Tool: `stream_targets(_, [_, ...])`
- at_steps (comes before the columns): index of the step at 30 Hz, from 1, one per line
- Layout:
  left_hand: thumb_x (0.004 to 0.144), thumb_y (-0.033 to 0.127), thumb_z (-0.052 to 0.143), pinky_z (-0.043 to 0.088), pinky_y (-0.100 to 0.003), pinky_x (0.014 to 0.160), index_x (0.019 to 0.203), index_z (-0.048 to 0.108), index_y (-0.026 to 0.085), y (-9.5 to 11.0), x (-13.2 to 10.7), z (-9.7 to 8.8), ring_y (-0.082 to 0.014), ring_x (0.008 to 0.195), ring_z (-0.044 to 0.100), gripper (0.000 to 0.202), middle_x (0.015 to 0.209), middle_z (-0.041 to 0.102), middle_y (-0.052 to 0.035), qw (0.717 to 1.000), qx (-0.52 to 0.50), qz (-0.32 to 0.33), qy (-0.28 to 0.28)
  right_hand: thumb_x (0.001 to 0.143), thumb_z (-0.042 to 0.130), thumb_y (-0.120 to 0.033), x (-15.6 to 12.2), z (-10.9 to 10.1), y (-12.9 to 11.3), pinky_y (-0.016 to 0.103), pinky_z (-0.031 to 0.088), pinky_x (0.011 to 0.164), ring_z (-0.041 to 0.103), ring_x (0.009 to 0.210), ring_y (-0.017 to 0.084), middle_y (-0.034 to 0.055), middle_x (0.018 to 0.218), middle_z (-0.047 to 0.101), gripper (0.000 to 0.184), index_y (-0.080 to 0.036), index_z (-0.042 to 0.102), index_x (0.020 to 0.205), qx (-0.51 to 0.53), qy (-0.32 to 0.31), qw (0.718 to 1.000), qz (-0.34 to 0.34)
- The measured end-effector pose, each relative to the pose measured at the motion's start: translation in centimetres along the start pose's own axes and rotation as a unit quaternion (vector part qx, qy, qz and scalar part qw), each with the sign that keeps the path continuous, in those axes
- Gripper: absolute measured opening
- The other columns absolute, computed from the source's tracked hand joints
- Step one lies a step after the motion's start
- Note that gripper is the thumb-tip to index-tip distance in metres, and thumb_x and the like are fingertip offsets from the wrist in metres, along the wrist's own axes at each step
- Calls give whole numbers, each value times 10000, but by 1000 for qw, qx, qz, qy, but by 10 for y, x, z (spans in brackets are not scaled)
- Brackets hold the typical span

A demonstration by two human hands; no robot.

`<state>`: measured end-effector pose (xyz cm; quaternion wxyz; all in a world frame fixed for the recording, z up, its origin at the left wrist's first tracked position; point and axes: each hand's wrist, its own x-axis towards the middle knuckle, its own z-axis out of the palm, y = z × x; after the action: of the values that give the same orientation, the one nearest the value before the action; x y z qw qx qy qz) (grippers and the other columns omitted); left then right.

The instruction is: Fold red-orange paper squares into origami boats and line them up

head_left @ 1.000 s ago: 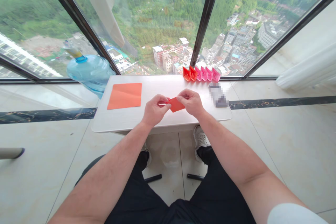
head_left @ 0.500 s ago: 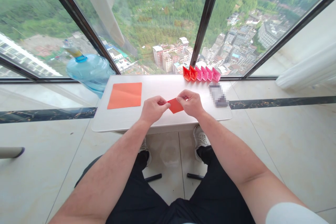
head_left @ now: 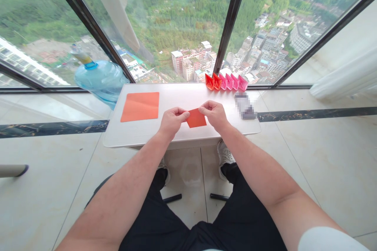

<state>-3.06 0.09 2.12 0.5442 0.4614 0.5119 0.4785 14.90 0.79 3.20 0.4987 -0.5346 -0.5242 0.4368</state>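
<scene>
A small folded piece of orange-red paper [head_left: 196, 118] is held just above the white table [head_left: 141, 137], between both hands. My left hand [head_left: 171, 120] pinches its left corner with closed fingers. My right hand [head_left: 215, 114] pinches its right upper corner, fingers curled. A flat stack of orange square sheets [head_left: 140, 106] lies on the table to the left of my left hand. A row of several finished folded paper pieces [head_left: 226, 82], orange and pink, stands along the table's far edge near the window.
A blurred small object [head_left: 245, 106] lies on the table right of my right hand. A large blue water jug [head_left: 100, 80] stands on the floor behind the table's left corner. Window glass and dark frames [head_left: 231, 15] rise just beyond the table. My legs and shoes are under the table.
The folded paper has been turned and spread flatter between my hands, showing more of its face. Both hands stayed in place over the table's middle.
</scene>
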Motion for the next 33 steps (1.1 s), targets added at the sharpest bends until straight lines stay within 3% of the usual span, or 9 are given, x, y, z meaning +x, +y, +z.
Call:
stream_targets(9, [625,391,810,569,-363,756,646,636,147,7,-1,1,-175,673,661,300,664,672,-30,998,-36,-48,-2,684,692,-326,2,0,1,259,408,586,526,604,122,-31,618,603,155,-185,633,662,-15,1,1000,5])
stream_targets(13, [630,352,781,543,-331,709,666,644,161,9,-2,0,-171,659,645,238,645,667,-15,1000,7,-30,0,676,687,-314,3,-3,1,255,411,578,524,597,121,-31,605,597,145,-184,630,646,-18,-10,1000,7])
stream_targets(17, [648,358,773,490,-292,669,790,736,167,14,-5,-2,-183,714,648,241,768,732,-41,989,120,-14,-81,658,687,-297,1,-4,-2,251,407,564,529,591,122,-29,592,598,139,-180,628,612,-47,-58,997,24])
stream_targets(21, [672,394,746,420,-272,599,694,729,165,17,-8,0,-163,639,589,231,663,683,-17,978,177,-2,-114,646,699,-283,-5,3,-4,249,405,555,542,602,127,-20,596,616,130,-169,650,605,-81,-92,992,35])
stream_targets(25, [650,386,751,390,-265,573,631,693,163,15,-6,1,-143,591,543,231,592,629,2,984,156,-6,-89,675,714,-312,-7,7,-4,256,435,586,576,631,137,-2,634,657,151,-162,704,664,-59,-90,994,36])
stream_targets(29, [600,369,777,417,-269,593,618,672,160,13,0,-4,-137,589,551,234,604,638,-4,998,59,-27,-13,739,693,-364,-4,2,-4,278,489,674,624,694,146,18,741,714,217,-169,746,817,4,-85,996,17])
stream_targets(33, [585,376,804,449,-280,631,642,682,158,12,5,-10,-148,621,583,256,652,670,-21,999,-5,-24,32,731,689,-319,-3,-3,-5,297,507,751,658,766,163,31,801,743,159,-181,746,785,-3,-103,995,-1])
